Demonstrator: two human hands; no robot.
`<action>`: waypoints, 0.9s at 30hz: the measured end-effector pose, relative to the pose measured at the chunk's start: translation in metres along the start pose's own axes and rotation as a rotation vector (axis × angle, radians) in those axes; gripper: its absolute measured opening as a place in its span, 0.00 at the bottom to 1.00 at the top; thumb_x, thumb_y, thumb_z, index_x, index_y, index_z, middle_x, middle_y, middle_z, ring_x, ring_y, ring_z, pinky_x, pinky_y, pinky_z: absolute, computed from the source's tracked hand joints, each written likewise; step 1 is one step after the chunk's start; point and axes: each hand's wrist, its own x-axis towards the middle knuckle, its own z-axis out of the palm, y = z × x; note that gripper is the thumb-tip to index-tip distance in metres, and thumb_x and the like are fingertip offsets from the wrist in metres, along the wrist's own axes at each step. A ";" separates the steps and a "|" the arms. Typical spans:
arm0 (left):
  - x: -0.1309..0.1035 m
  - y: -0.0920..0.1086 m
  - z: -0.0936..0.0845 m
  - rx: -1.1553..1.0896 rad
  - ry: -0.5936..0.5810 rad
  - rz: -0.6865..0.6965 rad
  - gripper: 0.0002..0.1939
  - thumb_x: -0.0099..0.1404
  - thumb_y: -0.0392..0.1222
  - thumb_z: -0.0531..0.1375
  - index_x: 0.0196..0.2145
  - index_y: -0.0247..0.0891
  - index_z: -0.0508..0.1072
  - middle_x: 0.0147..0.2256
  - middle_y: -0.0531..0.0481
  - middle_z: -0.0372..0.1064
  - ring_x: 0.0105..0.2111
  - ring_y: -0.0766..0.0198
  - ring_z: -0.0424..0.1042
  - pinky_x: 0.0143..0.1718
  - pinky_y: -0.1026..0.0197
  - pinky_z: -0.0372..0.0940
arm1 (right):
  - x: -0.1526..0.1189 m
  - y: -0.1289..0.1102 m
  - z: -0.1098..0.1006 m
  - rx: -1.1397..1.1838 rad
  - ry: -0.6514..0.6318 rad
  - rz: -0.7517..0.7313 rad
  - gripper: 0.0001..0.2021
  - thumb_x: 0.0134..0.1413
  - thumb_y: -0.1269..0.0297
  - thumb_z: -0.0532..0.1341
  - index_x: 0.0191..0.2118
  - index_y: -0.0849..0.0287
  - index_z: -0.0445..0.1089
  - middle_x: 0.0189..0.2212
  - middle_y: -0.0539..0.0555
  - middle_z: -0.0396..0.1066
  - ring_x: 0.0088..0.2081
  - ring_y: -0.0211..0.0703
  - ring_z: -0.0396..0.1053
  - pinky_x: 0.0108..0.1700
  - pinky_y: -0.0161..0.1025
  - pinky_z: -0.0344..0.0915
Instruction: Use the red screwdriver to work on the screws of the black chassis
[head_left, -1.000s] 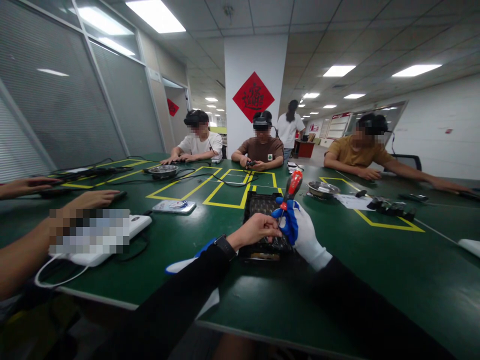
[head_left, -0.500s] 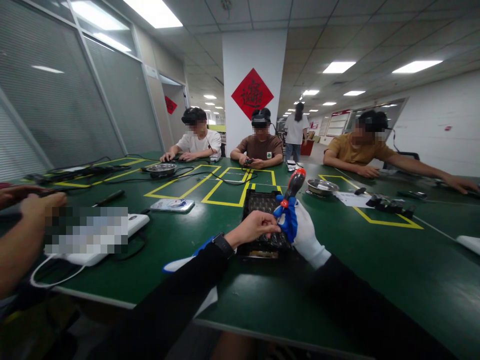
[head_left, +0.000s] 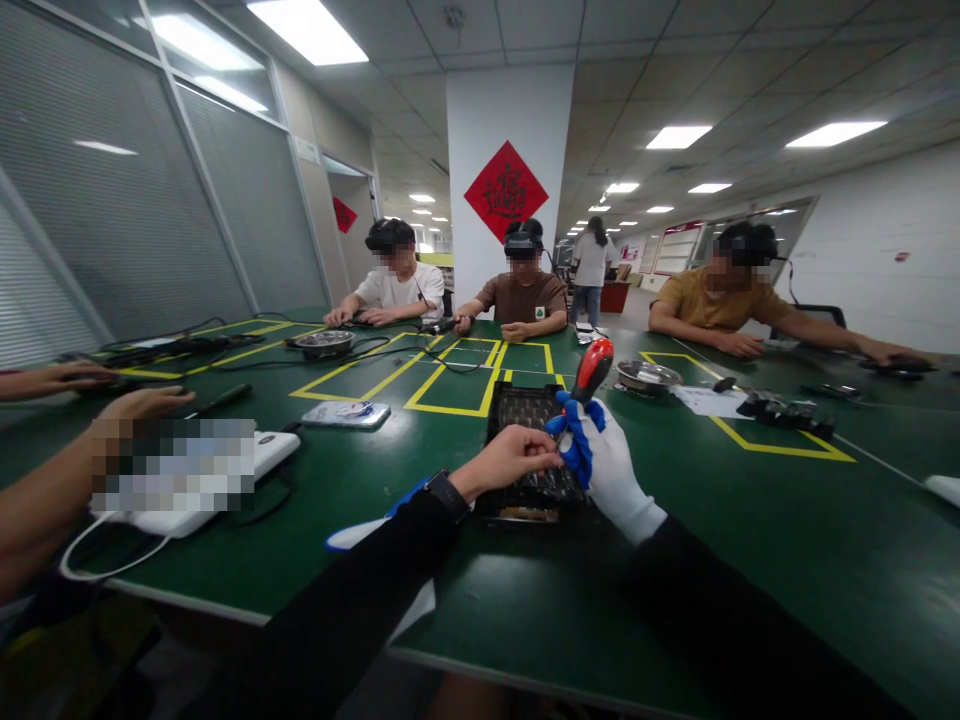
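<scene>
My right hand, in a white glove with blue-coated fingers, is wrapped round a screwdriver. The red-and-black handle points up and leans right; the shaft runs down among my fingers. My bare left hand, a dark watch on its wrist, meets it with thumb and fingertips pinched near the screwdriver's lower end. Whatever lies in that pinch is too small to make out. Below both hands, a black plastic case with a patterned inside rests on the green table, partly covered by my hands.
A blue-and-white glove lies by my left forearm. Further off are a phone, a metal bowl, another bowl and black parts. A white device with cables is at left, beside another person's hands. Several people sit around.
The screwdriver handle has shifted slightly right, and my right hand has turned a little with it. My left hand keeps its pinch. At left, the other person's hands have moved apart.
</scene>
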 end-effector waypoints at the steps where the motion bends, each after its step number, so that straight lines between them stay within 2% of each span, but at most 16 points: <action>1: 0.000 0.001 0.000 -0.007 -0.004 -0.001 0.16 0.55 0.48 0.59 0.26 0.29 0.69 0.19 0.55 0.60 0.20 0.74 0.57 0.23 0.71 0.53 | 0.000 0.001 0.000 -0.024 0.024 -0.018 0.15 0.46 0.56 0.61 0.39 0.57 0.63 0.21 0.45 0.67 0.16 0.29 0.58 0.17 0.27 0.55; 4: 0.000 0.001 0.000 -0.020 0.004 0.004 0.15 0.56 0.48 0.59 0.28 0.29 0.70 0.21 0.54 0.61 0.21 0.73 0.59 0.24 0.70 0.54 | 0.001 0.000 0.000 -0.029 0.064 -0.025 0.15 0.44 0.57 0.63 0.36 0.57 0.62 0.19 0.44 0.66 0.16 0.30 0.59 0.17 0.27 0.56; 7: 0.000 0.000 0.000 0.001 0.019 0.025 0.15 0.58 0.48 0.56 0.29 0.29 0.70 0.23 0.54 0.61 0.22 0.72 0.60 0.25 0.70 0.55 | 0.001 -0.003 -0.002 0.038 0.004 0.048 0.16 0.47 0.53 0.59 0.39 0.59 0.63 0.21 0.47 0.67 0.19 0.31 0.62 0.19 0.28 0.59; 10: 0.000 -0.001 -0.001 0.024 0.021 0.033 0.16 0.59 0.49 0.55 0.28 0.30 0.69 0.23 0.54 0.60 0.23 0.72 0.61 0.26 0.70 0.56 | 0.000 -0.004 -0.003 0.063 -0.039 0.051 0.17 0.49 0.53 0.57 0.42 0.59 0.64 0.24 0.49 0.68 0.19 0.30 0.62 0.19 0.28 0.60; 16: 0.001 -0.001 0.000 0.020 -0.022 0.042 0.16 0.60 0.48 0.55 0.30 0.29 0.70 0.23 0.53 0.62 0.23 0.72 0.60 0.26 0.70 0.56 | 0.002 0.003 -0.002 -0.016 0.073 -0.017 0.15 0.45 0.55 0.61 0.37 0.57 0.61 0.19 0.44 0.66 0.14 0.28 0.56 0.15 0.27 0.56; 18: 0.000 0.000 -0.001 0.013 -0.041 0.060 0.16 0.61 0.47 0.54 0.32 0.29 0.71 0.25 0.52 0.63 0.24 0.72 0.60 0.27 0.70 0.56 | 0.002 0.000 -0.002 -0.003 0.062 0.007 0.15 0.46 0.54 0.60 0.37 0.57 0.62 0.18 0.44 0.65 0.14 0.29 0.57 0.15 0.27 0.55; 23: -0.001 0.002 -0.001 -0.003 -0.037 0.096 0.16 0.62 0.46 0.52 0.32 0.29 0.71 0.27 0.51 0.64 0.24 0.72 0.59 0.28 0.70 0.55 | -0.001 -0.008 -0.003 0.040 -0.029 0.059 0.18 0.48 0.54 0.57 0.43 0.58 0.64 0.24 0.48 0.69 0.19 0.32 0.63 0.19 0.29 0.61; 27: 0.001 -0.001 -0.001 -0.005 -0.029 0.061 0.17 0.61 0.48 0.53 0.31 0.29 0.71 0.27 0.51 0.64 0.24 0.72 0.59 0.28 0.69 0.55 | 0.001 -0.002 -0.003 0.026 0.028 0.027 0.16 0.47 0.52 0.58 0.39 0.57 0.62 0.20 0.46 0.68 0.14 0.30 0.59 0.15 0.28 0.56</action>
